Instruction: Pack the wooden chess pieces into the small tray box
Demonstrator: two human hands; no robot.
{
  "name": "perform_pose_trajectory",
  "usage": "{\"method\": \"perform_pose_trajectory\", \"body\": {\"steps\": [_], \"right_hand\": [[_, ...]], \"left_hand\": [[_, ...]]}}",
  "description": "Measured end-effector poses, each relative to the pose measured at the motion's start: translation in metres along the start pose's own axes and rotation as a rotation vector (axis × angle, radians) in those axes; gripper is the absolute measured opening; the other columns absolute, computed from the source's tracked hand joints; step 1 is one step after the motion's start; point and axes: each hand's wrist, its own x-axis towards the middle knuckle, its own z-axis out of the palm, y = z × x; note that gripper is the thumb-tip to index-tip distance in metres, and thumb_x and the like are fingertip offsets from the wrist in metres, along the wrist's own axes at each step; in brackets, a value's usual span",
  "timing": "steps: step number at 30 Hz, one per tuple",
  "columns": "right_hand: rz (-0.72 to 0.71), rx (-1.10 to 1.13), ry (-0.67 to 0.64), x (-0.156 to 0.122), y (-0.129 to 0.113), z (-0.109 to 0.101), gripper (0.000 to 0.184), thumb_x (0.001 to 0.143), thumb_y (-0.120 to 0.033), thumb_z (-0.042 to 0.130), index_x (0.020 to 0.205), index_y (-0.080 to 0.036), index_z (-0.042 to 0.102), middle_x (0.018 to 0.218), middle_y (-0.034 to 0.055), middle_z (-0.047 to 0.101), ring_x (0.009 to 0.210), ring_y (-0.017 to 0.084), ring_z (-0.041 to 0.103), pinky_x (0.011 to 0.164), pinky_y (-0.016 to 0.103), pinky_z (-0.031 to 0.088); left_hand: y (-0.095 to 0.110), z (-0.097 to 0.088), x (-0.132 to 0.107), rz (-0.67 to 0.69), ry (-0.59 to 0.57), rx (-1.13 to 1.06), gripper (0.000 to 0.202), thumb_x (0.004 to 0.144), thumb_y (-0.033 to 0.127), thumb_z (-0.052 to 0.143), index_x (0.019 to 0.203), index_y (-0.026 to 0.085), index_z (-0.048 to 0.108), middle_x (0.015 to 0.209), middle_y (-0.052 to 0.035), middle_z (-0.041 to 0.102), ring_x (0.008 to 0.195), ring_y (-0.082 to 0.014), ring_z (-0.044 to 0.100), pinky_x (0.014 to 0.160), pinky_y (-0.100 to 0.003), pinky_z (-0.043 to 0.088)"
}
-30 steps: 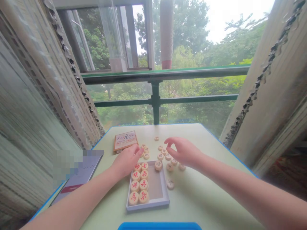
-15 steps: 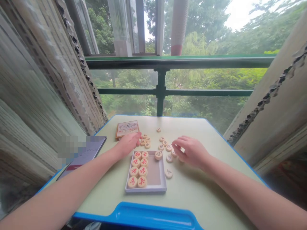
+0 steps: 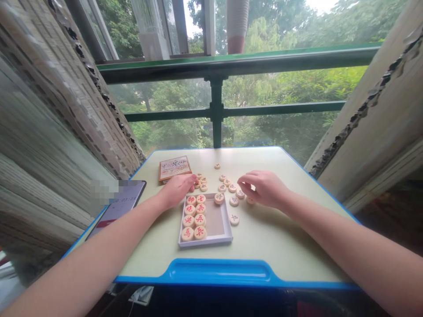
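A shallow white box [image 3: 215, 241] on the table holds two columns of round wooden Chinese chess pieces with red characters, including a horse piece [image 3: 187, 234]. One dark-lettered piece [image 3: 219, 198] sits alone in its upper right. My left hand [image 3: 178, 190] is beyond the box's upper left corner, thumb and fingers apart, fingertips at a loose piece [image 3: 197, 185] that they partly cover. To the right of the box, my right hand [image 3: 262, 187] hovers with curved fingers parted from the thumb, near a dark-lettered piece [image 3: 240, 193]. Another piece [image 3: 250, 200] is partly under it.
Loose dark-lettered pieces lie beyond and right of the box, one piece [image 3: 217, 166] farthest back. A printed lid-like box [image 3: 174, 168] stands at the back left. A tablet or phone [image 3: 124, 200] showing digits lies at the left edge. A blue tray groove [image 3: 220, 272] lines the front.
My view has tilted downward, so the table appears higher. My left fingertips have come over the edge of a loose piece. My right hand keeps nearly the same pose beside the pieces.
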Motion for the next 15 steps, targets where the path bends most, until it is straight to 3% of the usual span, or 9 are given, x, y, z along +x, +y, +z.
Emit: {"method": "perform_pose_trajectory", "body": {"steps": [6, 11, 15], "right_hand": [[0.005, -0.019, -0.082, 0.0, 0.001, 0.001, 0.022, 0.081, -0.021, 0.044, 0.078, -0.019, 0.066, 0.068, 0.0027, 0.065, 0.06, 0.012, 0.055, 0.055, 0.022, 0.034], [-0.037, 0.002, -0.13, 0.001, 0.003, 0.002, 0.023, 0.081, -0.021, 0.044, 0.077, -0.02, 0.067, 0.071, 0.0034, 0.067, 0.061, 0.013, 0.055, 0.055, 0.022, 0.034], [0.028, 0.024, -0.099, 0.001, 0.013, 0.006, 0.022, 0.081, -0.023, 0.045, 0.079, -0.02, 0.067, 0.067, 0.0026, 0.066, 0.056, 0.012, 0.054, 0.055, 0.023, 0.035]], "left_hand": [[0.003, -0.003, -0.002, 0.064, 0.0, 0.099, 0.057, 0.086, 0.059, 0.021, 0.06, 0.017, 0.048, 0.059, -0.0019, 0.054, 0.058, -0.0133, 0.047, 0.059, -0.027, 0.038], [0.003, -0.003, -0.003, 0.083, -0.045, 0.104, 0.058, 0.087, 0.058, 0.02, 0.058, 0.017, 0.047, 0.056, -0.001, 0.052, 0.055, -0.0123, 0.045, 0.057, -0.025, 0.037], [0.002, -0.003, -0.003, 0.096, -0.058, 0.13, 0.058, 0.088, 0.057, 0.02, 0.06, 0.016, 0.049, 0.057, -0.0013, 0.053, 0.055, -0.0121, 0.046, 0.056, -0.025, 0.036]]}}
